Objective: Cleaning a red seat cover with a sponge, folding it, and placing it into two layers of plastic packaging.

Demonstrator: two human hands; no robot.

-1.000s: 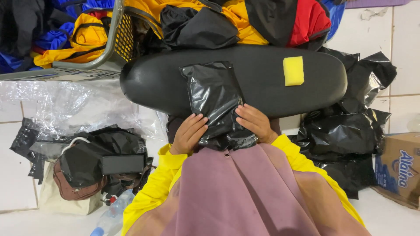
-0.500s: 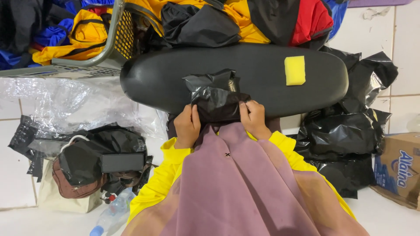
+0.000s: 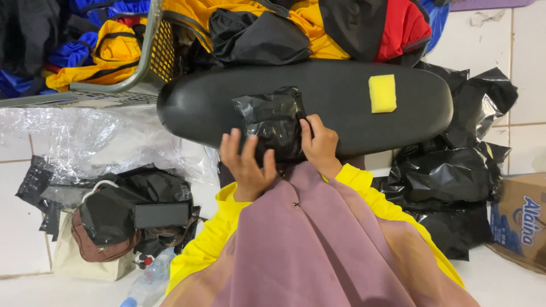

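Black plastic packet, folded into a rough square, lies on the near edge of a long black oval seat-like pad. The left hand rests against the packet's lower left corner with its fingers spread and lifted, gripping nothing. The right hand presses flat-fingered along the packet's right side, thumb tucked below; it pins the plastic rather than pinching it. A yellow sponge sits on the pad, well apart to the right. Beyond the pad stands a grey plastic basket heaped with yellow, black and red garments. Crumpled black bags pile up on the right, next to a cardboard box. On the tiled floor to the left lie clear plastic sheeting and a brown bag.
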